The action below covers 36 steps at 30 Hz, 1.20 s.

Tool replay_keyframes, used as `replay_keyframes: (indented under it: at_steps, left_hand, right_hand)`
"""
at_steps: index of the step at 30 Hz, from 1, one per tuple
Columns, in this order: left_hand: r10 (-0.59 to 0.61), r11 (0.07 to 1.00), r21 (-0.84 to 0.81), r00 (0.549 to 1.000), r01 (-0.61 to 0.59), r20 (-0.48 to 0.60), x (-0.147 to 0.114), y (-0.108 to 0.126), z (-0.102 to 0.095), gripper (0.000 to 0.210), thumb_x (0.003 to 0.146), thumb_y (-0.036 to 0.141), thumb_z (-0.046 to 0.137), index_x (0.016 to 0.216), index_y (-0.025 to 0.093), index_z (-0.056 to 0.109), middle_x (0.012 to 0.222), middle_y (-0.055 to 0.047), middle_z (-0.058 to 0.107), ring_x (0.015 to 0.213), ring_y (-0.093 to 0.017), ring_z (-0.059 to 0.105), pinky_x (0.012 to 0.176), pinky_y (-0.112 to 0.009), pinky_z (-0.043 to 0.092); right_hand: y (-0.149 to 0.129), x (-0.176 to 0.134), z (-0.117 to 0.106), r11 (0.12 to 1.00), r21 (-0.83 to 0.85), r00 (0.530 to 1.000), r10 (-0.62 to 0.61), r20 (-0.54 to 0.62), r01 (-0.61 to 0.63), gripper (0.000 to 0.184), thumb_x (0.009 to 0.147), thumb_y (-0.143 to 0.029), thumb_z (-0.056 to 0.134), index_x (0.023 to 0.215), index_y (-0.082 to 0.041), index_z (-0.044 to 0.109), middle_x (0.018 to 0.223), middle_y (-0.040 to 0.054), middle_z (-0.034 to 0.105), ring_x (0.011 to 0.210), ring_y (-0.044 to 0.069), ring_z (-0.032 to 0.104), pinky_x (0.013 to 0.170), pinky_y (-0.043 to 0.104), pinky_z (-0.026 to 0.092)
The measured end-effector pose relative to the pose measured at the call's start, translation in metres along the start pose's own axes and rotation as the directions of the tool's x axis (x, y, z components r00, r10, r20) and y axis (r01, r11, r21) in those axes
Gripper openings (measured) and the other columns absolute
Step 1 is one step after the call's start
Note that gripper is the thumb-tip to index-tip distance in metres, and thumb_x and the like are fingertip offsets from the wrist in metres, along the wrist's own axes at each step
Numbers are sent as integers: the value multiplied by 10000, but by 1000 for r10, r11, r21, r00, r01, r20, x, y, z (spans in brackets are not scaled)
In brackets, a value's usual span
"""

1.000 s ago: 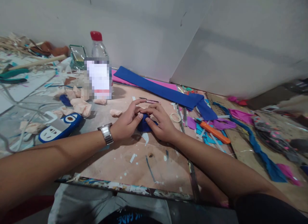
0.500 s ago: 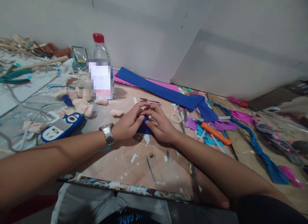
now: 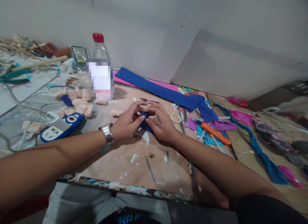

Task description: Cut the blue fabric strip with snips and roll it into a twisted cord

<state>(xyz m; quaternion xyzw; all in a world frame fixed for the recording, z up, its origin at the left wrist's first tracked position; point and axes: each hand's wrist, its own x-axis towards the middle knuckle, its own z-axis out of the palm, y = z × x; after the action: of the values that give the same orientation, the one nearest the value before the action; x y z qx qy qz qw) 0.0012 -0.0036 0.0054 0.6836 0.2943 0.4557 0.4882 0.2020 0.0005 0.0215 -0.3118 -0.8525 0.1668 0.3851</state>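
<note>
Between both hands is a small piece of dark blue paper or cloth (image 3: 147,126), bunched at its far end. My left hand (image 3: 130,120), with a metal watch (image 3: 107,133) at the wrist, pinches it from the left between thumb and fingers. From the other side my right hand (image 3: 161,123) grips it the same way, the two thumbs almost touching. Part of the blue piece is hidden by the fingers. Small scissors or snips (image 3: 149,101) lie just beyond the fingertips, and a pale ring, perhaps a roll of tape (image 3: 176,118), lies right of my right hand.
A long folded blue strip (image 3: 156,89) lies on pink sheets along the wall. A red-capped bottle (image 3: 101,49) stands behind a lit screen. Left are a blue-white power strip (image 3: 61,127), crumpled peach scraps (image 3: 81,107) and pliers (image 3: 15,76). An orange cutter (image 3: 214,133) lies right.
The fingers of both hands have drawn slightly apart at the top, showing more of the blue piece, which now looks bunched or rolled at its far end. The table things stay put.
</note>
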Motion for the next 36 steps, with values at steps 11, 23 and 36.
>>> replay_keyframes:
  at_steps: [11, 23, 36]
  left_hand:
    - [29, 999, -30, 999, -29, 24, -1, -2, 0, 320, 1025, 241, 529, 1336, 236, 457, 1324, -132, 636, 1187, -228, 659, 965, -400, 540]
    - [15, 993, -119, 1000, -14, 15, 1, -1, 0, 338, 1030, 345, 568, 1346, 245, 497, 1313, -132, 640, 1228, -236, 632, 1007, -416, 540]
    - [-32, 999, 17, 996, 34, -88, 3, -2, -4, 207, 1029, 373, 544, 1139, 208, 603, 1046, -39, 643, 915, -168, 592, 845, -306, 497]
  right_hand:
    - [1, 0, -1, 999, -34, 998, 10, -57, -12, 231, 984, -316, 649, 1207, -258, 654, 1122, 92, 674, 1073, 262, 627, 976, 473, 526]
    - [2, 1, 0, 1000, 0, 995, 20, -93, -20, 256, 950, -339, 716, 1179, -244, 651, 1060, 71, 691, 989, 238, 633, 886, 413, 523]
    - [0, 0, 0, 990, -63, 988, 116, -101, -123, 177, 918, -394, 734, 897, -231, 668, 893, 48, 736, 880, 231, 667, 844, 406, 524]
